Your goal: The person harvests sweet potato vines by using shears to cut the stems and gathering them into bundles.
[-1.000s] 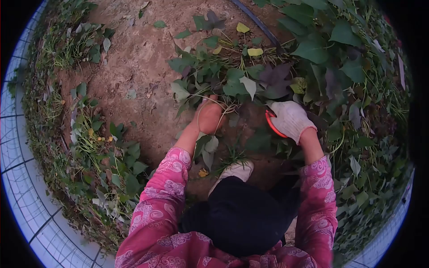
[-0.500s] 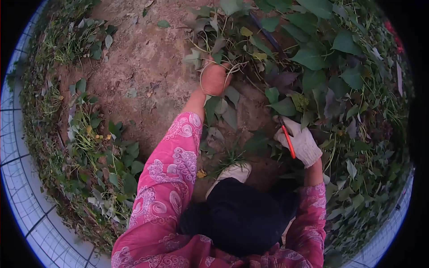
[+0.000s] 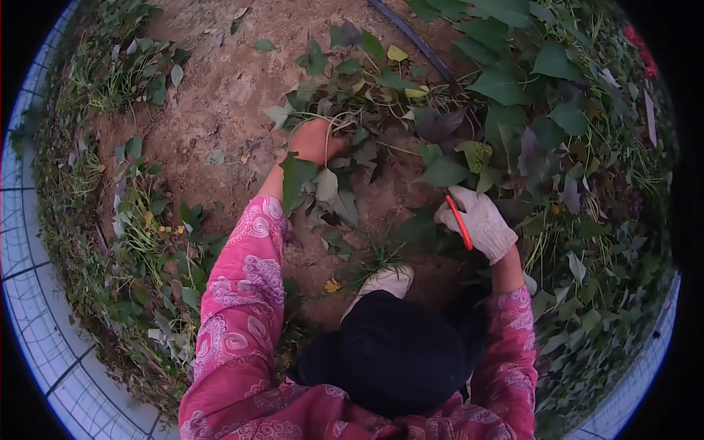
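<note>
My bare left hand (image 3: 317,141) is closed around a bunch of leafy vine stems (image 3: 341,123). Broad green leaves (image 3: 297,180) hang over its wrist, and the fingertips are hidden. To the right, my right hand (image 3: 480,222) wears a whitish knit glove and is closed on red-handled scissors (image 3: 460,222), whose handle slants down across the palm side. The blades are mostly hidden near a large green leaf (image 3: 444,172). The held stems stretch right toward the dense vines (image 3: 506,88).
A dark hose (image 3: 414,38) runs across the soil at the top. Cut-looking vine heaps (image 3: 139,220) lie on the left over reddish bare soil (image 3: 213,95). A pale shoe (image 3: 389,281) stands below the hands, near a grass tuft (image 3: 380,257).
My left hand has moved left and slightly down, drawing the vine stems with it and uncovering more of the hose. My right hand with the scissors has shifted slightly left.
</note>
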`<state>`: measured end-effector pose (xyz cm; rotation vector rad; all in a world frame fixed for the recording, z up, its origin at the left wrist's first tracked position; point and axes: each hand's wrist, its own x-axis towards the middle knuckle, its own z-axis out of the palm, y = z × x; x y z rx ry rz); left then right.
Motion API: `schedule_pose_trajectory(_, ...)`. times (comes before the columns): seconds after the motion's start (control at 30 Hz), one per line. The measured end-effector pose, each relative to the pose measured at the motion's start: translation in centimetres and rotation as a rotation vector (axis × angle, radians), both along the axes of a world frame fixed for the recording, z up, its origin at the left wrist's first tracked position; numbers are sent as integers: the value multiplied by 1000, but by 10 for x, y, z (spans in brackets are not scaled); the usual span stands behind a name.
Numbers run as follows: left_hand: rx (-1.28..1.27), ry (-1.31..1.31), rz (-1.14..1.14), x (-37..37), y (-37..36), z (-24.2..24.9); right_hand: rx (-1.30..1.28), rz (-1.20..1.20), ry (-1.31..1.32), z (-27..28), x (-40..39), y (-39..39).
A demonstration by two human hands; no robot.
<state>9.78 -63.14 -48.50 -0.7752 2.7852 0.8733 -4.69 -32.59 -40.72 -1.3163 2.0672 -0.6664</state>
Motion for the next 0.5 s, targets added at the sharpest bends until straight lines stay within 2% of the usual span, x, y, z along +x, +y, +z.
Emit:
schedule_pose_trajectory(0.07,385,71,304,1,-7,-14,27,0,-91,-1,2,-10)
schedule_pose_trajectory(0.1,583,277,386,2,1,-2,40,0,-139,3,5,-17)
schedule_pose_trajectory(0.13,584,274,387,6,-4,-10,54,-1,-187,6,8,-24)
schedule_pose_trajectory(0.2,515,131,567,16,-21,-31,-23,85,-156,18,9,-38)
schedule_pose_trajectory(0.23,703,282,597,17,-10,1,-23,87,-157,17,7,-43)
schedule_pose_trajectory(0.27,702,280,600,22,-8,3,52,103,-231,15,3,-48)
schedule_pose_trajectory(0.33,803,463,675,34,-11,5,142,139,-313,21,-3,-64)
schedule_pose_trajectory(0.37,782,414,660,42,-14,6,189,155,-351,25,-6,-73)
schedule_pose_trajectory(0.47,806,408,561,78,-21,17,-28,239,-346,15,-16,-83)
schedule_pose_trajectory(0.5,778,374,627,90,-19,27,-76,274,-323,11,-19,-86)
